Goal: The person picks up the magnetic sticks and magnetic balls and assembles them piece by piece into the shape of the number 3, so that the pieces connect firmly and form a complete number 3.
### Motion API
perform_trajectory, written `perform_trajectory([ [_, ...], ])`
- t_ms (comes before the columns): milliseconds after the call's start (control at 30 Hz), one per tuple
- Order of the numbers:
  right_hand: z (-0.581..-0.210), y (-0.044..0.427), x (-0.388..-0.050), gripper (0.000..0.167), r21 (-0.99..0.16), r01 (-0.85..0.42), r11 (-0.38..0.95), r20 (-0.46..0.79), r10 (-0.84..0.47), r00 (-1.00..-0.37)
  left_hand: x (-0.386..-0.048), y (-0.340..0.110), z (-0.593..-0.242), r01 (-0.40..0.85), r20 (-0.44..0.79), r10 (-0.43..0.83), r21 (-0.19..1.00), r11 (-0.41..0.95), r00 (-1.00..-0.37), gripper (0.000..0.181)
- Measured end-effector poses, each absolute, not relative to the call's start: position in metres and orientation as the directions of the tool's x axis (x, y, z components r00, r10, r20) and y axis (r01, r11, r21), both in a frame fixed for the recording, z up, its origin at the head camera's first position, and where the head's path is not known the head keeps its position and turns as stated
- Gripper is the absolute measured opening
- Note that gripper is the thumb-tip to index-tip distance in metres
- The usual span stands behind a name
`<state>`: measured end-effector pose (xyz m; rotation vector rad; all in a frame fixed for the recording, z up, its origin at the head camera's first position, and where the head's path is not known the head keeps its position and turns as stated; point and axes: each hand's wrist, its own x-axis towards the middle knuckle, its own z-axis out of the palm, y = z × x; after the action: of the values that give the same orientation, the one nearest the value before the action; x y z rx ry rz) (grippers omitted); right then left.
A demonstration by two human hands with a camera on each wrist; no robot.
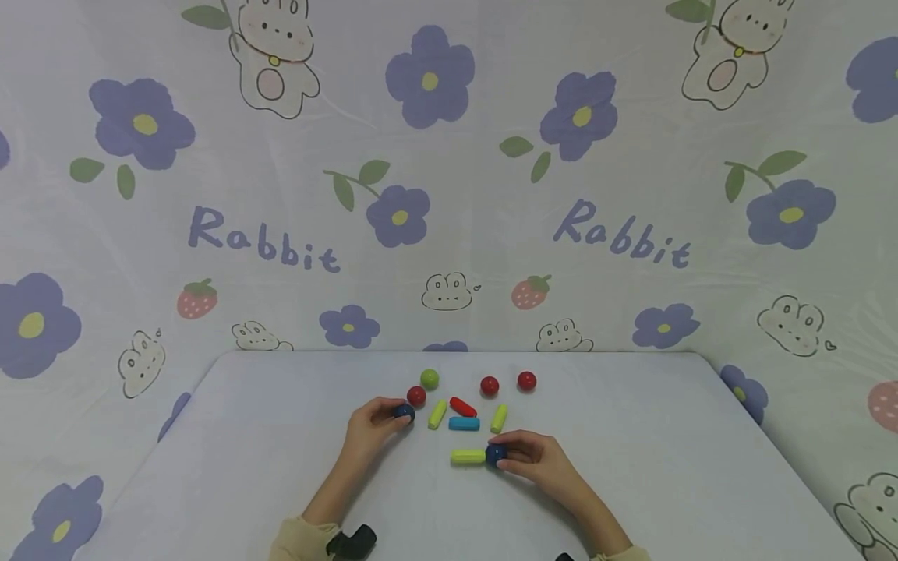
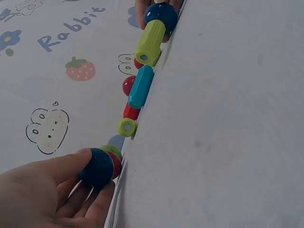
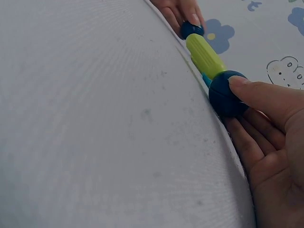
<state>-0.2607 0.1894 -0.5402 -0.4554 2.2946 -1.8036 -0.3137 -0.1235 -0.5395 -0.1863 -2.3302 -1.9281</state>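
Note:
In the head view the left hand point(image 1: 372, 428) pinches a dark blue ball point(image 1: 404, 413) beside a red ball point(image 1: 416, 396). The right hand point(image 1: 536, 458) grips another dark blue ball point(image 1: 496, 454), which touches the right end of a yellow-green stick point(image 1: 468, 456) lying on the table. In the left wrist view, thumb and fingers of the left hand point(image 2: 61, 190) hold their ball point(image 2: 97, 168). The right wrist view shows the right hand point(image 3: 275, 128) with its thumb on the ball point(image 3: 228, 93), against the stick point(image 3: 205, 54).
Behind the hands lie a blue stick point(image 1: 464, 424), a red stick point(image 1: 463, 407) and two yellow-green sticks point(image 1: 437, 414), point(image 1: 499, 418). Farther back are a green ball point(image 1: 429, 379) and two red balls point(image 1: 489, 386), point(image 1: 527, 381). A patterned cloth hangs beyond the white table point(image 1: 245, 413).

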Motion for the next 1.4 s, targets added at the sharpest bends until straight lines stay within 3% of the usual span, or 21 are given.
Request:
perform_trajectory([
  [700,-0.538,0.189,-0.26,0.042,-0.973,-0.121,0.196,0.044,-0.359,-0.932,-0.312,-0.125,-0.546,0.226,0.139,0.423,0.96,0.163,-0.895,0.034],
  [1400,-0.538,0.189,-0.26,0.039,-0.972,-0.114,0.206,0.036,-0.348,-0.937,-0.302,-0.115,-0.542,0.228,0.12,0.504,0.96,0.16,-0.855,0.032],
])
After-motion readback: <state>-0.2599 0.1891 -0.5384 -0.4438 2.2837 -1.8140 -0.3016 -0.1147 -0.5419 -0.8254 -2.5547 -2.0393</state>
